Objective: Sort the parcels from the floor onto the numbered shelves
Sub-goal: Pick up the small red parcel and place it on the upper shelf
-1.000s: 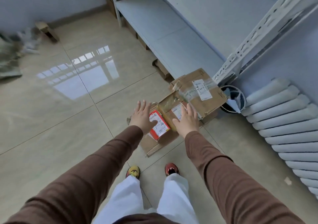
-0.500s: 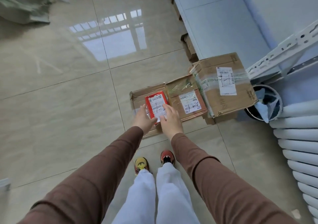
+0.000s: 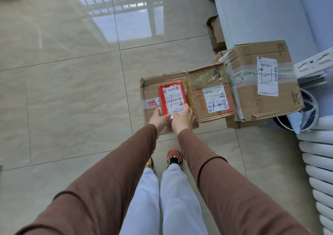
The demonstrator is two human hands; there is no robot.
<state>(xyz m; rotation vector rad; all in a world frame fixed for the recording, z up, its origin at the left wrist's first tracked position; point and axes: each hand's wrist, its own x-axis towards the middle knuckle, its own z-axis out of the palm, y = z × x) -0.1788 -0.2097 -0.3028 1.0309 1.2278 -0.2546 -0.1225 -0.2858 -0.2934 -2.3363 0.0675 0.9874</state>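
Both hands, which a second ago hovered spread above the pile, now pinch the red parcel (image 3: 172, 101) at its near end, left hand (image 3: 158, 118) and right hand (image 3: 182, 117), over the flat carton (image 3: 153, 88) on the floor (image 3: 72, 99), ready for lifting.

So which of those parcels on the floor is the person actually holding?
The small red parcel, pinched at its near end by the left hand and right hand. The others are plain brown cardboard, untouched.

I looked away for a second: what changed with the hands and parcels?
Both hands, left hand and right hand, came down from open above the pile and took hold of the small red parcel at its near end. The brown boxes stayed put.
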